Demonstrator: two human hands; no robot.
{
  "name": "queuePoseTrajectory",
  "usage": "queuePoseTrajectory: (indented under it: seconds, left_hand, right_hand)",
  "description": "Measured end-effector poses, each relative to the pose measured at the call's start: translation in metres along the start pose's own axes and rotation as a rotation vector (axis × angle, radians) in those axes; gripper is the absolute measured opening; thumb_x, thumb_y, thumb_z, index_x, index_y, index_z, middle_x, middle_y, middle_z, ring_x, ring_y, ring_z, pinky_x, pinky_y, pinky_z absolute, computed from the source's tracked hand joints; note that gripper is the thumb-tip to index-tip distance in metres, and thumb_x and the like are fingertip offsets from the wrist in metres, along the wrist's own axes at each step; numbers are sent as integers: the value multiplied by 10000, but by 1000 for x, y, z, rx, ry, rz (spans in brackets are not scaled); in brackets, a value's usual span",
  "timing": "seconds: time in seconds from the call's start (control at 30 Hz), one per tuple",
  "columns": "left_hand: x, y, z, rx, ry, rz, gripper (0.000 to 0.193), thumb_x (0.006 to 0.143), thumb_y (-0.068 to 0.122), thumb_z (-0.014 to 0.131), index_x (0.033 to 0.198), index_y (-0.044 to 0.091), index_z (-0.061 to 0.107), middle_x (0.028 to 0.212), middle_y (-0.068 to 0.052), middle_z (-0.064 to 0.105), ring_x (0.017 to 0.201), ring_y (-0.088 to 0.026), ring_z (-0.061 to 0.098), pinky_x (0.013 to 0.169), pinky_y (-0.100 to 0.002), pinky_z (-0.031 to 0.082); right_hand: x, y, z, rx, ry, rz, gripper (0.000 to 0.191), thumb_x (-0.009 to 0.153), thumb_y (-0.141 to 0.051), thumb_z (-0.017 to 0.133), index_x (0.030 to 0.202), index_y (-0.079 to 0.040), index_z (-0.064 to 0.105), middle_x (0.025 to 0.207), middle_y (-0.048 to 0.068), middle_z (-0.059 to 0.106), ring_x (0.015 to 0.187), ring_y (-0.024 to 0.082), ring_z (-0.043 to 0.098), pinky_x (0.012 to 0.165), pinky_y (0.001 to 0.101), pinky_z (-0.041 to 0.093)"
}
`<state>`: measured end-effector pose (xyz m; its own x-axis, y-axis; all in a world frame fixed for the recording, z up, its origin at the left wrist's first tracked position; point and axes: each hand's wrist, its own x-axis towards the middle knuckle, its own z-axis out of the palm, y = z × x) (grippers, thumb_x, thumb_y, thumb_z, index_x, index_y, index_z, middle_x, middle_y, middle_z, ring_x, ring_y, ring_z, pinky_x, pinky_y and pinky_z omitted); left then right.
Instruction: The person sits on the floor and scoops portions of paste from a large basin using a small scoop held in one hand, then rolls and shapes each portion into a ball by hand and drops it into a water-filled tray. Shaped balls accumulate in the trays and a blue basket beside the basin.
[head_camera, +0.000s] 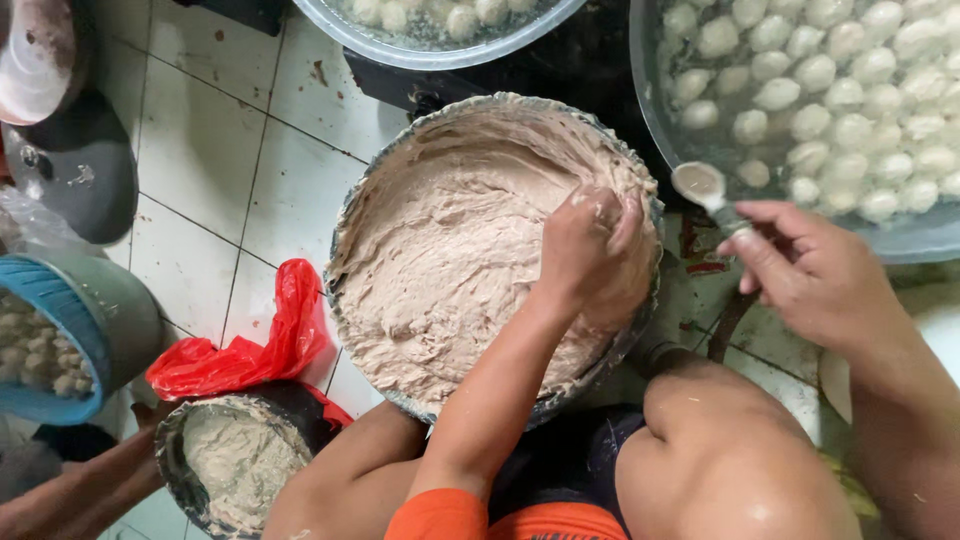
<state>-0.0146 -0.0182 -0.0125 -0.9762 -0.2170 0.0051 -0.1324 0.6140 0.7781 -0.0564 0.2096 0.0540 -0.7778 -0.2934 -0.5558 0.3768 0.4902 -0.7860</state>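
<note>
A big round basin (352, 220) of pale pinkish-grey paste sits between my knees. My left hand (585, 245) is closed in the paste at the basin's right side, fingers smeared and gripping a lump. My right hand (810, 270) holds a small metal spoon (703, 187), its bowl coated with paste, over the rim of a large tub (905, 240) of water filled with several white round balls.
A second bowl of balls (430, 55) stands at the top. A red plastic bag (260, 350) lies on the white tiled floor beside a smaller paste bowl (170, 460). At the left, a blue-rimmed bucket (60, 300) holds balls, and another person's arm (90, 490) reaches in.
</note>
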Motion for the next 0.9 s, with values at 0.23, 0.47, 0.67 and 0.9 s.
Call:
queuePoseTrajectory:
  seconds: [0.23, 0.47, 0.67, 0.9]
  left_hand:
    - [-7, 4, 10, -73, 144, 116, 232, 847, 168, 790, 798, 81, 581, 716, -140, 637, 672, -341, 678, 618, -420, 539]
    - [-8, 16, 4, -100, 23, 145, 176, 826, 176, 774, 841, 76, 630, 762, -142, 688, 639, -298, 701, 601, -390, 561]
    - [-9, 26, 4, -81, 85, 17, 184, 930, 155, 739, 831, 54, 620, 700, -172, 667, 636, -330, 701, 606, -412, 565]
    - [-12, 30, 2, -181, 113, 10, 141, 841, 142, 724, 879, 59, 616, 763, -174, 686, 722, -349, 715, 653, -410, 577]
  right_hand:
    - [-17, -25, 16, -97, -106, 65, 467, 987, -177, 592, 1451, -128, 588, 916, 36, 760, 618, 95, 570, 560, 256, 497]
    - [-19, -20, 20, 64, -230, 109, 476, 972, -190, 577, 1444, -124, 600, 873, 34, 725, 592, 93, 519, 538, 258, 458]
    - [-12, -17, -7, -451, 130, -266, 483, 1029, -195, 618, 1506, -132, 577, 986, 81, 687, 725, 116, 536, 677, 278, 474]
    - [-20, -21, 12, -239, -120, 8, 501, 962, -189, 579, 1463, -173, 576, 827, -12, 735, 603, 106, 532, 585, 275, 485]
